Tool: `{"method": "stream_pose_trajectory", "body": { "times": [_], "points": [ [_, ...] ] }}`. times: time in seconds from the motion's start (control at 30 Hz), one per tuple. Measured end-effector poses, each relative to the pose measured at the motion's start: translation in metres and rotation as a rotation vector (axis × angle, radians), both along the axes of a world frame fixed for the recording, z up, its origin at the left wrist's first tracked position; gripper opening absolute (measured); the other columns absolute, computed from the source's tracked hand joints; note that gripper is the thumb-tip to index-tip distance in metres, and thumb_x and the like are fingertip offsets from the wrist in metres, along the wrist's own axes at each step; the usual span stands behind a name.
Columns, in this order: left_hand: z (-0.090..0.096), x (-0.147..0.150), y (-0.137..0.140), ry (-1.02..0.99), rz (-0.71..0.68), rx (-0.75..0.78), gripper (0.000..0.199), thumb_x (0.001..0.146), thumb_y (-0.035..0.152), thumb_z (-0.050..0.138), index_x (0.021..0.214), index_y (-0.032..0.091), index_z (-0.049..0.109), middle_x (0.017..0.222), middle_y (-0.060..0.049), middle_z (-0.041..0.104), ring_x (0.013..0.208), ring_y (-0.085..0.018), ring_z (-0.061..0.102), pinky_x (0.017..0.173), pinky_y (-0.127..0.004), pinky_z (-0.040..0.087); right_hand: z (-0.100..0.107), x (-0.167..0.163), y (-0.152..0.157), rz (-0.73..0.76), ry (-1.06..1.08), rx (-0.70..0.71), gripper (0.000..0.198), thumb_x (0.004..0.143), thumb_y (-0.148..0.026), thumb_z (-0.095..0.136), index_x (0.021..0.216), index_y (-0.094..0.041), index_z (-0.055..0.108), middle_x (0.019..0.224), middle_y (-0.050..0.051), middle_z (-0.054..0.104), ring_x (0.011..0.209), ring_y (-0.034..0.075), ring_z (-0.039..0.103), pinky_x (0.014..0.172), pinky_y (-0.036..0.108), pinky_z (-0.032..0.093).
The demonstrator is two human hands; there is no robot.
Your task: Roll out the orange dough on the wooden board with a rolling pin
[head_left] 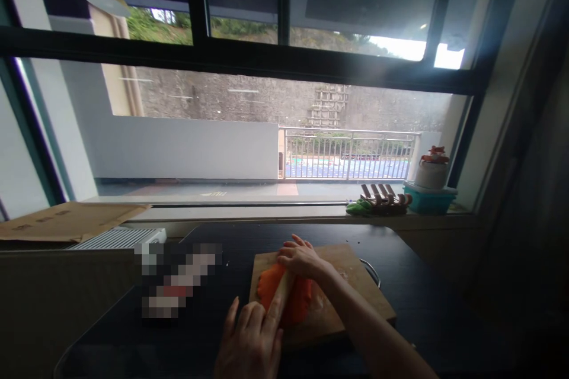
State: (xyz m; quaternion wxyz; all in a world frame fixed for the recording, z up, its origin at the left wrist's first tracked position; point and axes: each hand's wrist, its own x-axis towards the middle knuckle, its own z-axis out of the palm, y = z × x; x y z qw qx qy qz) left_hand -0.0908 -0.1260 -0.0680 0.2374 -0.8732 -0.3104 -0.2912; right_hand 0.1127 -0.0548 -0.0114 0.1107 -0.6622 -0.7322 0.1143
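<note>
Where the hands meet the rolling pin (285,287): left hand (249,337) over its near end, right hand (300,257) over its far end — whether the fingers close round it, I cannot tell.
Dough (299,302): orange, flattened beneath the pin, on the left part of the cutting board (371,305).
Pale smears (317,303): on the board, beside the dough.
Metal handle (371,272): at the board's right edge.
Table (415,284): dark, under the board.
Teal box (429,199): beyond the board — on the windowsill (249,213).
</note>
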Motion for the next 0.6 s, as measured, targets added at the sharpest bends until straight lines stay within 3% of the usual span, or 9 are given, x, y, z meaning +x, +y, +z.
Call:
{"method": "stream_pose_trajectory", "body": {
  "times": [0.1,0.2,0.37,0.5,0.6],
  "points": [
    [-0.001,0.019,-0.010,-0.034,-0.038,0.069,0.041,0.090,0.030,0.047,0.129,0.022,0.055,0.095,-0.003,0.067,0.093,-0.020,0.060,0.101,-0.042,0.034,-0.005,0.031,-0.025,-0.024,0.053,-0.006,0.046,0.097,-0.043,0.034,0.138,-0.030,0.049,0.156,0.001,0.030,0.146,0.022,0.011,0.115,0.048,0.013],
    [-0.002,0.029,-0.012,-0.055,-0.052,0.101,0.039,0.089,0.030,0.047,0.125,0.019,0.057,0.092,-0.004,0.067,0.090,-0.021,0.061,0.101,-0.044,0.033,-0.004,0.039,-0.031,-0.027,0.010,-0.018,0.051,0.097,-0.039,0.029,0.144,-0.024,0.041,0.157,0.006,0.026,0.146,0.022,0.013,0.116,0.048,0.014],
    [0.000,0.009,0.000,0.011,-0.015,0.075,0.036,0.091,0.028,0.046,0.125,0.019,0.056,0.090,-0.003,0.068,0.089,-0.020,0.060,0.101,-0.045,0.033,0.002,-0.007,0.002,-0.006,-0.068,-0.005,0.042,0.096,-0.036,0.032,0.124,-0.022,0.060,0.146,0.010,0.044,0.145,0.025,0.018,0.114,0.051,0.016],
    [0.001,-0.013,0.008,0.023,0.031,0.047,0.035,0.092,0.024,0.043,0.124,0.018,0.055,0.086,-0.002,0.067,0.087,-0.021,0.059,0.101,-0.050,0.031,0.006,-0.049,0.033,-0.012,-0.061,0.007,0.043,0.097,-0.044,0.031,0.120,-0.025,0.061,0.139,0.009,0.052,0.141,0.025,0.027,0.112,0.056,0.013],
    [0.000,-0.014,0.006,0.031,0.033,0.041,0.038,0.091,0.021,0.041,0.126,0.016,0.055,0.084,-0.003,0.067,0.085,-0.021,0.059,0.102,-0.050,0.030,0.007,-0.059,0.038,-0.022,-0.054,0.019,0.046,0.098,-0.045,0.028,0.122,-0.022,0.060,0.140,0.011,0.051,0.141,0.026,0.027,0.113,0.054,0.013]
  ]
}}
